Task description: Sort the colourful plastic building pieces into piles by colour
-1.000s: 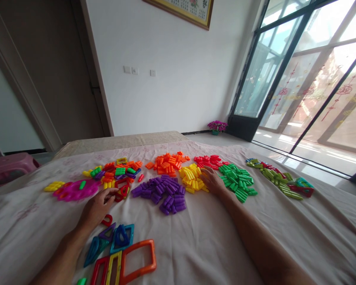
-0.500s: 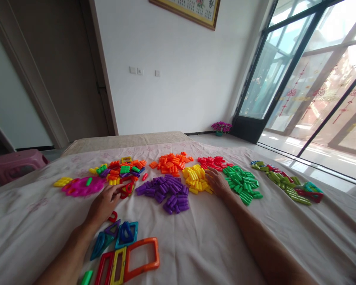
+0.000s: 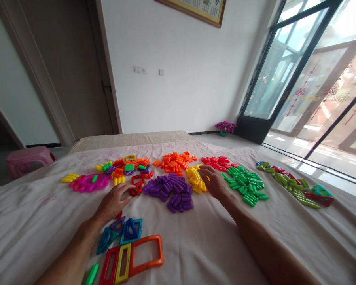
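My left hand (image 3: 114, 202) hovers low over the cloth, fingertips beside the red magnetic frame pieces (image 3: 137, 185); thumb and fingers are apart and nothing shows between them. My right hand (image 3: 214, 183) lies across the right side of the yellow tube pile (image 3: 195, 180), fingers stretched out and partly covering it. A purple tube pile (image 3: 169, 190) is between the two hands. Green tubes (image 3: 245, 182) lie just right of my right hand, with red tubes (image 3: 218, 162) behind it. Farther back sits an orange pile (image 3: 175, 161).
Magnetic frames, including a large orange square (image 3: 161, 250), lie in front. A magenta plate-like piece (image 3: 87, 186) and a mixed-colour heap (image 3: 127, 166) are at left. Olive-green tubes (image 3: 293, 186) lie far right. A pink stool (image 3: 31, 158) stands beyond the cloth.
My right hand has shifted left over the yellow tubes. My left hand has moved slightly right and now partly covers a small red piece. The view has turned slightly left.
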A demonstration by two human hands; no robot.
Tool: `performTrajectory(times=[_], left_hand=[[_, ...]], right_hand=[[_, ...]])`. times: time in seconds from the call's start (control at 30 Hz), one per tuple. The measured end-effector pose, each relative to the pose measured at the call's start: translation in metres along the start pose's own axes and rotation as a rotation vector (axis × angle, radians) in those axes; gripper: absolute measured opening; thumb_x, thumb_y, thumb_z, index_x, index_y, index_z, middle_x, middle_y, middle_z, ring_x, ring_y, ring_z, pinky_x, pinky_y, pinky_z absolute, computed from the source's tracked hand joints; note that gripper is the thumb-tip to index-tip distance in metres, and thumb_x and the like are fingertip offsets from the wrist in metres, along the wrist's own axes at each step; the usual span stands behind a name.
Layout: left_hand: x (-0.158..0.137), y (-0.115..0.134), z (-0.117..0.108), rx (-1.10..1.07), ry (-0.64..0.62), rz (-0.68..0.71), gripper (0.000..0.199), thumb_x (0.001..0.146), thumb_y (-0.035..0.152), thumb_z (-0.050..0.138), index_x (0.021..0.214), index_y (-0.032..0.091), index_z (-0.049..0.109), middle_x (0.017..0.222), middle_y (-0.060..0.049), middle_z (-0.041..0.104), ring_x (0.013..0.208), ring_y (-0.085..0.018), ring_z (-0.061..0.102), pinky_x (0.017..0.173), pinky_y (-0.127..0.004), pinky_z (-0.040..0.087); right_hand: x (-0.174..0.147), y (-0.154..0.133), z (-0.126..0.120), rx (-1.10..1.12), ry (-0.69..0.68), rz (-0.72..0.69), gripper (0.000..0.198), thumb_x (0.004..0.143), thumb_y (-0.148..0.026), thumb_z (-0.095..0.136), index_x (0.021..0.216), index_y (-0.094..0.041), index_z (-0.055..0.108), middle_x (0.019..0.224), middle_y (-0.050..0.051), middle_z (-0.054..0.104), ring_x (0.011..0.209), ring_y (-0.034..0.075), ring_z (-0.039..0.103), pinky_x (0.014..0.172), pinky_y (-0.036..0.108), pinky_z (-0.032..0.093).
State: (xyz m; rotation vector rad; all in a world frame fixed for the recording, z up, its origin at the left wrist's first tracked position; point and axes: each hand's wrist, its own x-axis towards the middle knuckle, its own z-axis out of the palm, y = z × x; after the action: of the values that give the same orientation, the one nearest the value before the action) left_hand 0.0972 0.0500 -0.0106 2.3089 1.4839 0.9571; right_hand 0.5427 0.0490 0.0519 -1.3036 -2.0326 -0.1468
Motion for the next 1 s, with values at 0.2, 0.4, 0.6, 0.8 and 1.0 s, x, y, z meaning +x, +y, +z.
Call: performTrajectory(times=[0.2,0.4,0.6,0.8,1.0], left_hand=[[0.002,0.023,-0.001,-0.028,-0.005,0.020,0.025,0.075,0.032,0.065,0.099,0.022,0.068,0.106,-0.007,0.070,0.104,-0.025,0.063,0.095,-0.038,0.048],[0.001,0.031,0.001,-0.102,0.004,-0.108,0.014,0.075,0.028,0.060,0.088,0.021,0.061,0.092,-0.004,0.070,0.089,-0.021,0.067,0.081,-0.032,0.052],[0.001,0.025,-0.004,-0.382,0.001,-0.182,0.024,0.079,0.031,0.060,0.098,0.019,0.066,0.100,-0.006,0.073,0.093,-0.022,0.069,0.086,-0.033,0.054],[0.003,0.023,-0.002,-0.393,-0.010,-0.206,0.034,0.081,0.033,0.061,0.110,0.016,0.066,0.103,-0.008,0.074,0.092,-0.022,0.070,0.085,-0.035,0.054],[0.005,0.020,0.002,-0.346,-0.001,-0.193,0.035,0.081,0.031,0.059,0.112,0.017,0.067,0.100,-0.007,0.075,0.090,-0.022,0.070,0.083,-0.034,0.054]], right_hand=[[0.004,-0.061,0.016,0.225,-0.106,-0.140,0.027,0.099,-0.033,0.047,0.109,-0.026,0.071,0.112,0.006,0.070,0.098,0.020,0.067,0.086,0.035,0.054],[0.018,-0.125,0.034,0.251,-0.270,-0.309,0.021,0.096,-0.022,0.052,0.107,-0.024,0.069,0.105,0.005,0.072,0.095,0.019,0.065,0.087,0.032,0.051],[0.043,-0.170,0.069,0.074,-0.351,-0.370,0.036,0.086,-0.023,0.062,0.122,-0.025,0.063,0.118,0.007,0.068,0.107,0.025,0.060,0.090,0.038,0.047],[0.088,-0.165,0.112,-0.201,-0.478,-0.034,0.028,0.085,-0.020,0.056,0.111,-0.020,0.069,0.112,0.011,0.069,0.106,0.027,0.061,0.086,0.039,0.048],[0.102,-0.166,0.144,-0.248,-0.537,0.075,0.033,0.093,-0.037,0.052,0.116,-0.018,0.067,0.122,0.014,0.065,0.114,0.029,0.059,0.095,0.042,0.044]])
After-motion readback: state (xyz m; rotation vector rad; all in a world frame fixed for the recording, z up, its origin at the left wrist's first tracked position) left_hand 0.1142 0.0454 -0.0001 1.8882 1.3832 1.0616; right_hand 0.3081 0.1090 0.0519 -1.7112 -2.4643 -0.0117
